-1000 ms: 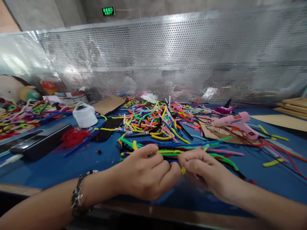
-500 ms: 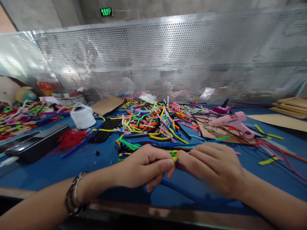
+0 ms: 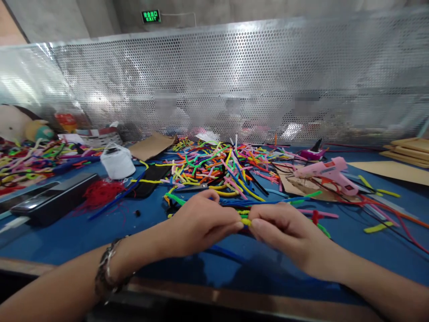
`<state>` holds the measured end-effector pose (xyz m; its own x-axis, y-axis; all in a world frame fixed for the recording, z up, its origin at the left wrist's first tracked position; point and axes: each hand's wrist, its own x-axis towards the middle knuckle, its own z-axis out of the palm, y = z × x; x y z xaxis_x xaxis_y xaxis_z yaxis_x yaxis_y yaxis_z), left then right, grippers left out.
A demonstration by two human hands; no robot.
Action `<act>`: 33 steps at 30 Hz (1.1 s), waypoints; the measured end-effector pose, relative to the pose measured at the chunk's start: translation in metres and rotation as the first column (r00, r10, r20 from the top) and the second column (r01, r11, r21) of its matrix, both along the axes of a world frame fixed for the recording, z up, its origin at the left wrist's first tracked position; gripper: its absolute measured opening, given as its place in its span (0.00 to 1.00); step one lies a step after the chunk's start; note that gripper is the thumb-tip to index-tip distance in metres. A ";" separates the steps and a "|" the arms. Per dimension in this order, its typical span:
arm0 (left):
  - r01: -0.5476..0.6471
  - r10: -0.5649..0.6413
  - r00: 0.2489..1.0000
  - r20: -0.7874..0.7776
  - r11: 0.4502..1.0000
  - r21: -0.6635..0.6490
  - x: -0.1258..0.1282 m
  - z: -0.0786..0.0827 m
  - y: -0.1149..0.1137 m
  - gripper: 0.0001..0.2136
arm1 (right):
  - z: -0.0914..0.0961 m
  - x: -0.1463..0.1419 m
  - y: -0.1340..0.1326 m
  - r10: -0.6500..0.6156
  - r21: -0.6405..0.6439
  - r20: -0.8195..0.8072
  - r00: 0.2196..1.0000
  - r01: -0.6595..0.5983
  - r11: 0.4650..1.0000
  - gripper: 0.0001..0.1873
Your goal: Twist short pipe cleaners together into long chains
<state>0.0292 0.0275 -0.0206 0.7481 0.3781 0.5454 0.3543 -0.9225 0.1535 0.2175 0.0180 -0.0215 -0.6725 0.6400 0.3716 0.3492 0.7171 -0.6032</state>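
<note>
A short yellow piece of pipe cleaner point(image 3: 246, 222) shows between my two hands, twisted or coiled. My left hand point(image 3: 204, 223) pinches its left end between thumb and bent fingers. On the other end my right hand point(image 3: 291, 232) is closed, thumb against forefinger. My fingers hide most of the piece. Just behind the hands lie green and blue pipe cleaners point(image 3: 234, 203), partly covered by them. A pink pipe cleaner with a red bit point(image 3: 315, 217) sticks out beyond my right hand. A long blue pipe cleaner point(image 3: 228, 253) lies below my hands on the blue table.
A heap of coloured pipe cleaners point(image 3: 214, 165) covers the table's middle, with scissors point(image 3: 192, 188) at its front. A pink glue gun point(image 3: 330, 172) lies right. Leftward are a white mask point(image 3: 117, 161), red threads point(image 3: 100, 194) and a black device point(image 3: 56, 197). A perforated metal panel point(image 3: 214, 67) stands behind.
My right hand has turned, its fingers curling in so that the thumb now shows against the yellow piece. My left hand's lower fingers have tucked in. The view has shifted slightly.
</note>
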 end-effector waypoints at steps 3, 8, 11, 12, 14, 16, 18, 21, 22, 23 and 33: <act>0.134 -0.083 0.991 0.107 0.714 -0.687 0.003 -0.001 0.000 0.14 | 0.003 0.007 0.005 -0.117 0.709 0.150 0.982 -0.025 0.705 0.11; 0.383 -0.057 0.924 0.379 0.106 -0.918 0.005 -0.007 0.001 0.14 | 0.010 0.014 0.003 -0.183 0.939 0.228 0.956 -0.166 0.302 0.11; 0.356 -0.047 0.934 0.353 0.153 -0.922 0.006 -0.009 0.001 0.14 | 0.008 0.013 0.004 -0.153 0.902 0.218 0.964 -0.139 0.409 0.11; 0.313 -0.042 0.949 0.312 0.228 -0.922 0.006 -0.008 0.001 0.14 | 0.006 0.012 0.005 -0.120 0.858 0.213 0.970 -0.127 0.497 0.11; 0.203 -0.041 0.977 0.207 0.453 -0.868 0.005 -0.007 0.001 0.14 | 0.002 0.010 0.006 -0.022 0.690 0.189 0.982 -0.117 0.715 0.11; 0.119 -0.060 0.992 0.107 0.706 -0.698 0.005 -0.005 0.001 0.14 | 0.000 0.007 0.006 0.045 0.424 0.111 0.993 -0.088 0.901 0.12; 0.066 -0.068 0.998 0.011 0.895 -0.441 0.005 -0.004 0.002 0.15 | -0.002 0.003 0.004 0.043 0.112 0.012 0.999 -0.044 0.993 0.12; -0.016 0.020 0.996 -0.086 0.999 0.042 0.004 -0.005 0.001 0.16 | -0.004 -0.005 0.001 -0.012 -0.332 -0.160 0.987 -0.042 0.942 0.13; -0.039 0.061 0.994 -0.095 0.976 0.214 0.004 -0.006 0.000 0.16 | -0.006 -0.006 0.001 -0.013 -0.428 -0.217 0.976 -0.084 0.900 0.13; -0.052 0.090 0.992 -0.090 0.931 0.360 0.003 -0.006 0.000 0.15 | -0.007 -0.007 0.002 -0.010 -0.482 -0.260 0.966 -0.121 0.868 0.14; 0.239 -0.071 0.970 0.232 0.449 -0.861 0.007 -0.001 -0.003 0.15 | 0.010 0.013 0.006 -0.113 0.924 0.128 0.985 -0.077 0.375 0.10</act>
<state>0.0361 0.0248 -0.0211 0.7925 0.6024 0.0951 0.1164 -0.3024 0.9460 0.2307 0.0240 -0.0116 -0.7686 -0.0260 0.6392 0.3806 0.7845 0.4896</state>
